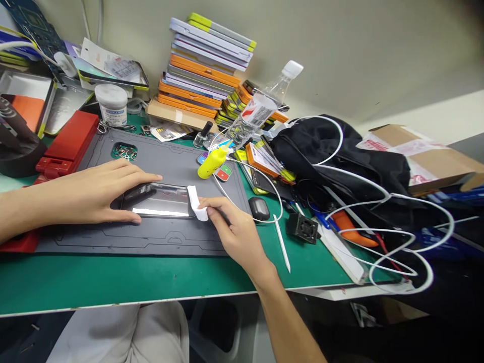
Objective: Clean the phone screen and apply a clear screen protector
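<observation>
A smartphone (170,200) lies flat with its glossy surface up on a grey work mat (151,237). My left hand (94,194) spans the phone's left end, with thumb on the near edge and fingers along the far edge, steadying it. In my right hand (234,227), a folded white wipe (195,203) is pinched between thumb and fingers. The wipe touches the phone's right end. Just beyond stands a tilted yellow dropper bottle (213,162).
A red tool (70,143) and a white paste jar (112,105) stand left. Behind are stacked flat boxes (204,65) and a plastic bottle (257,108). To the right lie a white stylus (282,244), a small black fan (302,228) and looped white cable (449,222).
</observation>
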A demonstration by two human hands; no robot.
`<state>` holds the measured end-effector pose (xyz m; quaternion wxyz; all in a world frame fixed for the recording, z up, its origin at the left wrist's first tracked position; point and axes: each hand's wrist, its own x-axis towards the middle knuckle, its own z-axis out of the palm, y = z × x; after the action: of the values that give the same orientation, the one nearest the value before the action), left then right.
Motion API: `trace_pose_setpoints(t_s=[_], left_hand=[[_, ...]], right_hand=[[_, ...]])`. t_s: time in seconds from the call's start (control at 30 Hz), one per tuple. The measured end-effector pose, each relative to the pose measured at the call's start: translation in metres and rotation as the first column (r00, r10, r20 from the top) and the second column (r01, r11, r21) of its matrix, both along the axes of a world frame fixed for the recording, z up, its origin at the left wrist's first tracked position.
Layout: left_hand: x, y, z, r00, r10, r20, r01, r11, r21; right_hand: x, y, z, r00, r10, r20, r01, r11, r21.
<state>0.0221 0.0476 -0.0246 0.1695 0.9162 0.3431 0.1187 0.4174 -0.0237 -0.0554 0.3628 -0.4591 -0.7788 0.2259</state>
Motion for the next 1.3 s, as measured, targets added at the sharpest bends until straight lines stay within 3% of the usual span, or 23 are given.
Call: trace_pose_setpoints(t_s=[0.87, 1.3], left_hand=[[0.0018, -0.0073, 0.0009, 0.998, -0.048, -0.040, 0.051, 0.996, 0.079], [-0.0002, -0.0047, -0.0002, 1.000, -0.025, -0.016, 0.026, 0.998, 0.054]], right_hand=[[0.0013, -0.0036, -0.0046, 0.999, 0.004, -0.037, -0.003, 1.000, 0.016], [0.0011, -0.0035, -0.0035, 0.999, 0.009, -0.037, -0.009, 1.000, 0.023]])
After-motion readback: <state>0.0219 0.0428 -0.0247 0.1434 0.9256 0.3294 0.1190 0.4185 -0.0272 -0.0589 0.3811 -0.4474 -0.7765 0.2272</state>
